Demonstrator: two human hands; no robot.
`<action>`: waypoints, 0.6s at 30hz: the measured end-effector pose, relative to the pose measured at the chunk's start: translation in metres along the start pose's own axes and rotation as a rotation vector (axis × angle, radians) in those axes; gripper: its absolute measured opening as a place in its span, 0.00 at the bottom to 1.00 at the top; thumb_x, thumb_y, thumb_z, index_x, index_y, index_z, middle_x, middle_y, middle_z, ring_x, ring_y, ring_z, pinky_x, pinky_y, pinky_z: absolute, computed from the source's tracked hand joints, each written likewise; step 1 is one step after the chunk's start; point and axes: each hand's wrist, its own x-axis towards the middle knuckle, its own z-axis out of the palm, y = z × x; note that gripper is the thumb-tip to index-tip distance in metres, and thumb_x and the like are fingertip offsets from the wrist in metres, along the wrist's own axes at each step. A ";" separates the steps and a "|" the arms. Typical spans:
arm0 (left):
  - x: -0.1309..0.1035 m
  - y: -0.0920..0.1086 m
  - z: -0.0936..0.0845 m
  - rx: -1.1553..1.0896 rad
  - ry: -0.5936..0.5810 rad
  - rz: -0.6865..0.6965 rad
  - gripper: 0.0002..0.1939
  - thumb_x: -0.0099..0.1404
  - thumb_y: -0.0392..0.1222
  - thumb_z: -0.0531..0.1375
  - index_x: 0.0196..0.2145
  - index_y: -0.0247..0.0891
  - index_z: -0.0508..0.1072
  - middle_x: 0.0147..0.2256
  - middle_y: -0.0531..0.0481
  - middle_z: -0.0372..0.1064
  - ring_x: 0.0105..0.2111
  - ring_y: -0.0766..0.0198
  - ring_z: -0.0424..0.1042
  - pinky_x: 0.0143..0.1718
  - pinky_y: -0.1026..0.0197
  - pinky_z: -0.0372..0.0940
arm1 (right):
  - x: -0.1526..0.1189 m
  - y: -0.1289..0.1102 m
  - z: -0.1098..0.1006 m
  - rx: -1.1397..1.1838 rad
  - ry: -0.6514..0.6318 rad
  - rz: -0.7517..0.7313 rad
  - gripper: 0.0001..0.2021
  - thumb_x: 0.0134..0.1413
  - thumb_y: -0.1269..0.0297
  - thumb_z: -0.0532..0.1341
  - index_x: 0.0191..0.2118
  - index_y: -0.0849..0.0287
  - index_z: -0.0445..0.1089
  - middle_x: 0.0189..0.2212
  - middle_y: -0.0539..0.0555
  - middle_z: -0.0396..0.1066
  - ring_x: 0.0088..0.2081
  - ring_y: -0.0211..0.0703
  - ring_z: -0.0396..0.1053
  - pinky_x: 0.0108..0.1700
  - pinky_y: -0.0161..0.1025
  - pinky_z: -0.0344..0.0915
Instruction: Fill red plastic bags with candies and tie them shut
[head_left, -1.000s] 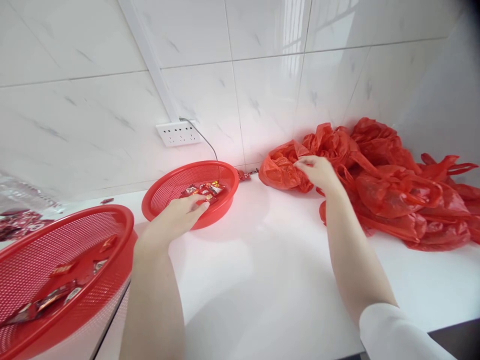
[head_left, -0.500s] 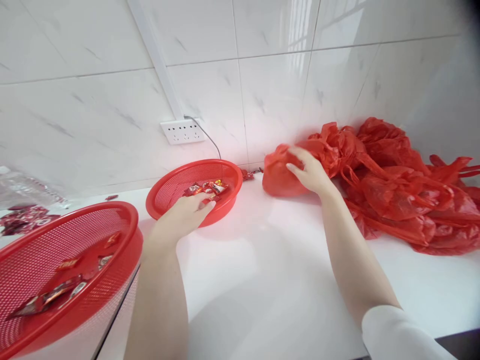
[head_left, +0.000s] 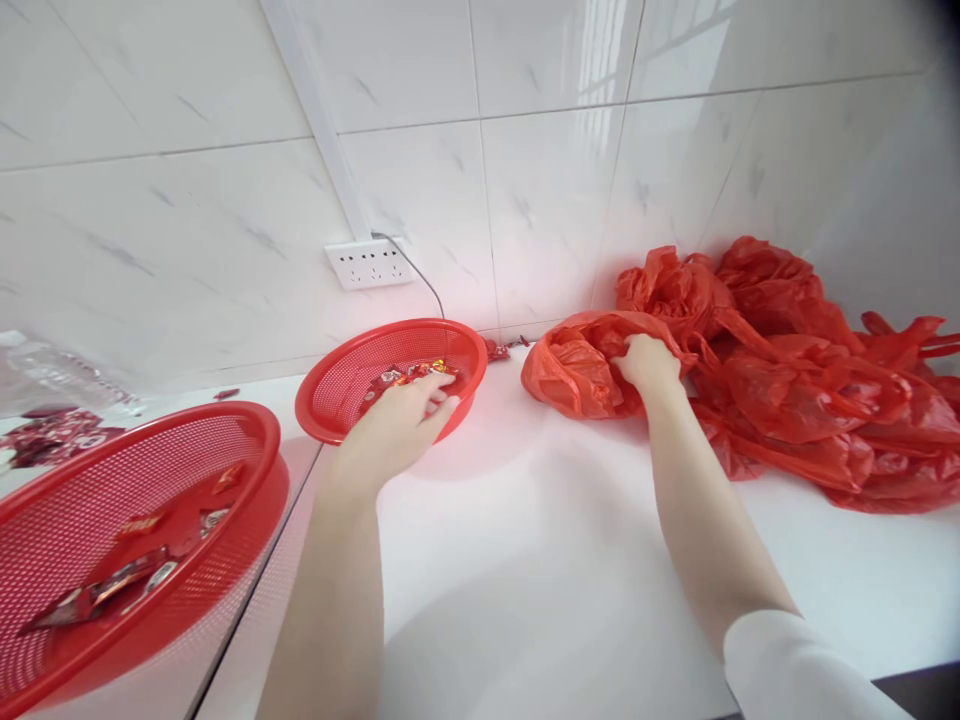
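My left hand (head_left: 401,425) is over the near rim of the small round red basket (head_left: 330,400), its fingers partly curled and close together; whatever they may hold is hidden. Small wrapped packets (head_left: 390,376) lie inside that basket. My right hand (head_left: 649,365) reaches into the mouth of a red plastic bag (head_left: 574,375) on the white counter, its fingertips hidden among the folds. Behind and right of this hand lies a heap of red plastic bags (head_left: 810,380).
A larger red basket (head_left: 255,440) with several packets stands at the left. Beyond it are a pile of dark red packets (head_left: 56,437) and a clear plastic bottle (head_left: 60,375). A socket panel (head_left: 369,265) with a cable is on the tiled wall.
The red bag by my right hand has opened out, and that hand has moved slightly right and down into its mouth. My left hand has shifted right, towards the basket's near right rim.
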 end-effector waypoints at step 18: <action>0.012 0.037 0.042 -1.006 0.381 0.338 0.22 0.59 0.48 0.64 0.50 0.41 0.69 0.48 0.43 0.71 0.46 0.56 0.73 0.42 0.59 0.69 | -0.121 -0.071 -0.071 0.895 -0.398 -1.243 0.13 0.61 0.57 0.57 0.49 0.52 0.70 0.56 0.54 0.67 0.56 0.47 0.65 0.55 0.45 0.64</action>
